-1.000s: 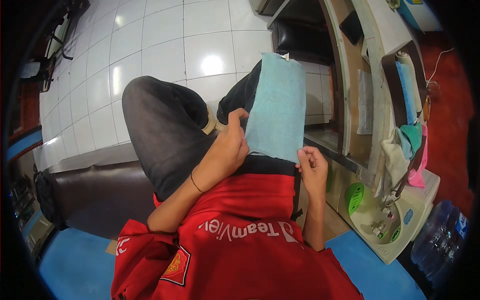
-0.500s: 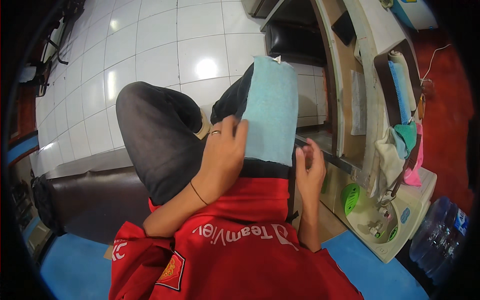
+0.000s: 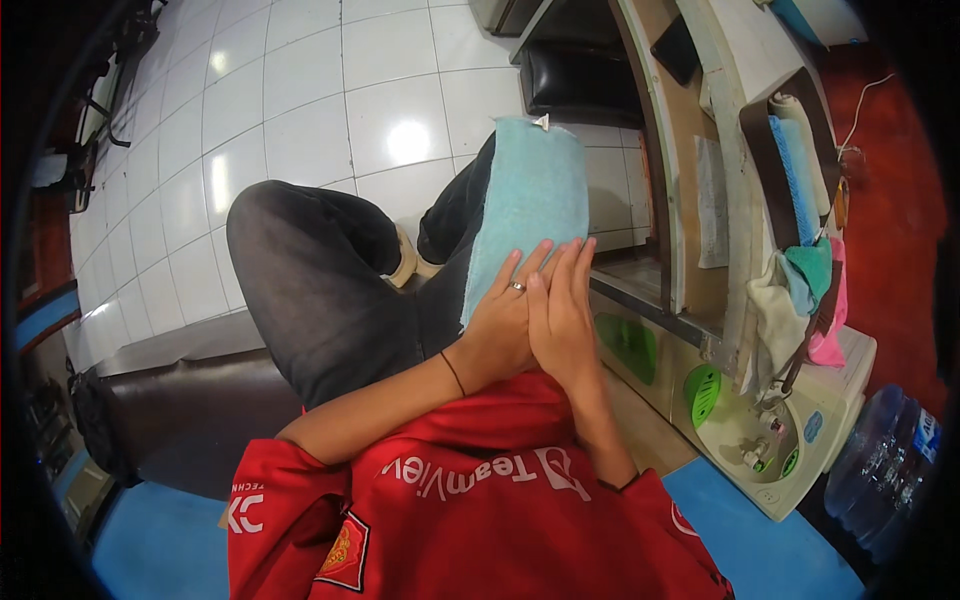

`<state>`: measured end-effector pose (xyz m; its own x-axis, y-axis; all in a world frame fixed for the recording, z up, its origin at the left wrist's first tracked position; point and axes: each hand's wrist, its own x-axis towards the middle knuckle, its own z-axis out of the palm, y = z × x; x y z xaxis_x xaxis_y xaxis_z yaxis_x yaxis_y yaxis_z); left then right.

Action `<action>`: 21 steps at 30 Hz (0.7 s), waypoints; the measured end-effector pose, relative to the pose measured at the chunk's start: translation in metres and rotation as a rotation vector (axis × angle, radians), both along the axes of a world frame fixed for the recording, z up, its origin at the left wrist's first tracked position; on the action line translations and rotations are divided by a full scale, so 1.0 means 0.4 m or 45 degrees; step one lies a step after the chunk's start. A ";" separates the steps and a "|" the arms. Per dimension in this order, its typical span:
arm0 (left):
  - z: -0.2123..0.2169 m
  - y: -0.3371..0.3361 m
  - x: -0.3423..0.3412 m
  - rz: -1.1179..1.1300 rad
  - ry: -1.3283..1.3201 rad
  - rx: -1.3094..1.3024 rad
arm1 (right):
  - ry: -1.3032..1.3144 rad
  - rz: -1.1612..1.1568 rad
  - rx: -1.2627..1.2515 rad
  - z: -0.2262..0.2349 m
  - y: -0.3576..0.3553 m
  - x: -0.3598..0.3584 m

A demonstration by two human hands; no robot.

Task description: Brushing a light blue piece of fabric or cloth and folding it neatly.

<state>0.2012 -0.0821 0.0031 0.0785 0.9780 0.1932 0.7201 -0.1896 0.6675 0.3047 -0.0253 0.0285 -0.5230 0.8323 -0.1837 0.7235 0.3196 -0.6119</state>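
Note:
A light blue-green cloth [image 3: 530,190] lies spread along my right thigh, with a small white tag at its far end. My left hand [image 3: 497,335] rests on the near part of the cloth, fingers stretched toward its right edge and a ring on one of them. Beside and partly over it lies my right hand [image 3: 562,325], its fingers also straight and pointing away from me. Neither hand grips anything. The cloth's near edge is mostly hidden under the two hands.
To my right, a brown holder [image 3: 790,165] carries rolled cloths, and several coloured cloths [image 3: 815,280] hang below it. A cream plastic basin unit [image 3: 760,440] and a large clear bottle [image 3: 880,460] stand lower right. A dark bench [image 3: 190,400] is at my left.
My right hand has moved left from beside the cloth onto it, against my left hand. My left hand has shifted right and flattened, its fingers now straight.

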 end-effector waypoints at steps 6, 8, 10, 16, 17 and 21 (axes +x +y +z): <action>0.014 0.007 -0.006 -0.049 0.044 -0.026 | -0.375 -0.089 -0.045 -0.052 0.122 -0.065; 0.018 0.008 -0.007 -0.055 0.040 -0.069 | -0.388 -0.137 -0.073 -0.071 0.164 -0.093; 0.019 0.010 -0.007 -0.060 0.033 -0.104 | -0.393 -0.189 -0.084 -0.092 0.209 -0.115; 0.030 0.016 -0.007 -0.051 0.087 -0.083 | -0.341 -0.348 -0.055 -0.168 0.354 -0.151; 0.035 0.016 -0.008 -0.052 0.104 -0.073 | -0.373 -0.359 -0.051 -0.179 0.380 -0.155; 0.060 0.018 -0.017 -0.039 -0.006 -0.019 | -0.276 -0.414 0.129 -0.191 0.458 -0.163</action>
<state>0.1945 -0.0747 0.0269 0.1075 0.9779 0.1791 0.7111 -0.2016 0.6736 0.2394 0.1577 -0.0480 -0.1874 0.9676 -0.1692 0.9055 0.1035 -0.4114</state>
